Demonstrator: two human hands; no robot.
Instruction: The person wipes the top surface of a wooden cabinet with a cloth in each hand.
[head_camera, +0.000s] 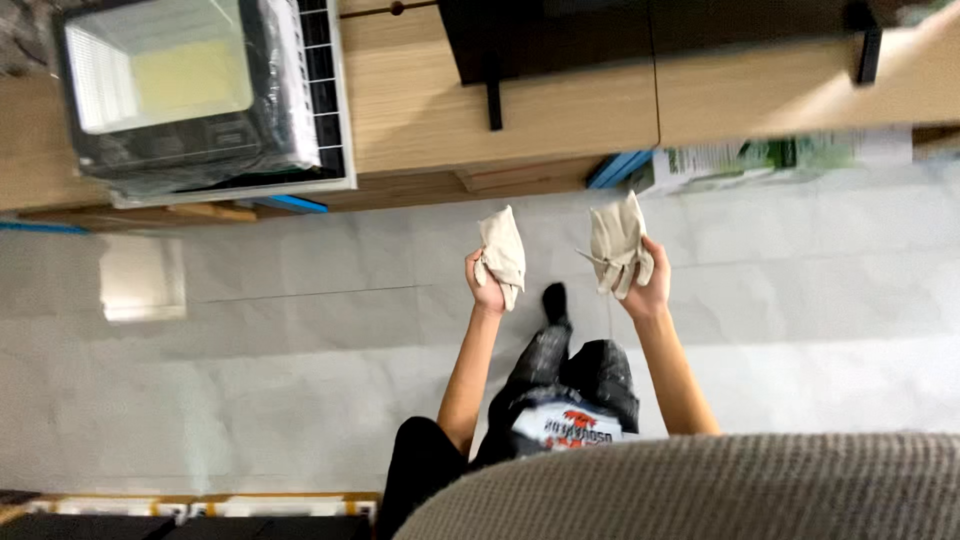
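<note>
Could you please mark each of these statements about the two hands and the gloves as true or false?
1. Each hand holds a pale work glove. True: the left hand grips one glove and the right hand grips the other glove.
2. The two gloves touch each other. False: they are held apart, with pale floor showing between them.
3. The gloves are already being worn. False: both are held in bare hands.
4. A lamp panel wrapped in plastic film lies to the upper left. True.
5. The floor is dark carpet. False: it is pale and glossy.
</note>
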